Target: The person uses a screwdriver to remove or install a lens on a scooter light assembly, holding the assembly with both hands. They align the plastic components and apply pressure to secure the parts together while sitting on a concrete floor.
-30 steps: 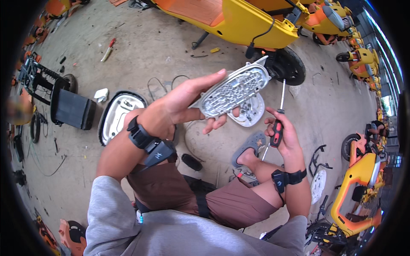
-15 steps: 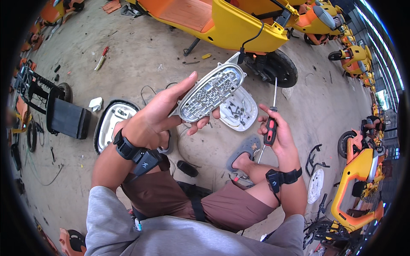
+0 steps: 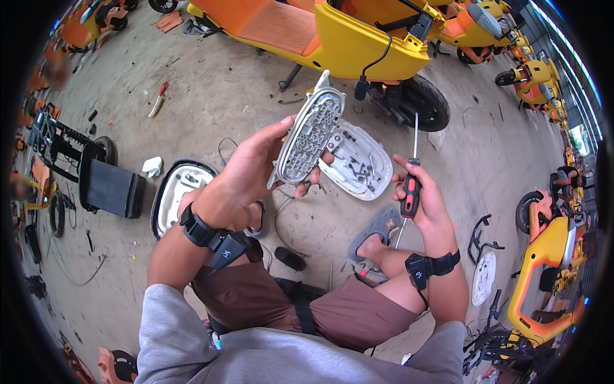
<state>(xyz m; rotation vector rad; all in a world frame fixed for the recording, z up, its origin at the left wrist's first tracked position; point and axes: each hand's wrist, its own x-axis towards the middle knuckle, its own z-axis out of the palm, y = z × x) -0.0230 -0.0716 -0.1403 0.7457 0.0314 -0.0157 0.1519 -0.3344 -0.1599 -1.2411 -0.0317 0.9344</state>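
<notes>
My left hand (image 3: 256, 153) grips an oval grey scooter lamp housing (image 3: 312, 136) by its edge, thumb on the near side and fingers beneath. Its ribbed, shiny inner face is turned up toward me. In my right hand (image 3: 427, 192) is a screwdriver (image 3: 410, 195) with a red and black handle, its long shaft pointing up and away. The index finger is partly extended along the handle. Below the housing on the floor lies a white oval cover (image 3: 377, 185) with several loose screws and small dark parts in it.
A yellow and orange scooter (image 3: 358, 38) stands ahead, its black wheel (image 3: 425, 105) close by. Left are a black-rimmed white shell (image 3: 176, 205) and a black box (image 3: 115, 182) on a bare frame. A yellow scooter body (image 3: 543, 281) lies right. A red-handled tool (image 3: 160, 96) lies farther off.
The lamp housing has tilted more upright and shifted slightly left, uncovering more of the white cover and its screws. My right hand still holds the screwdriver in much the same pose.
</notes>
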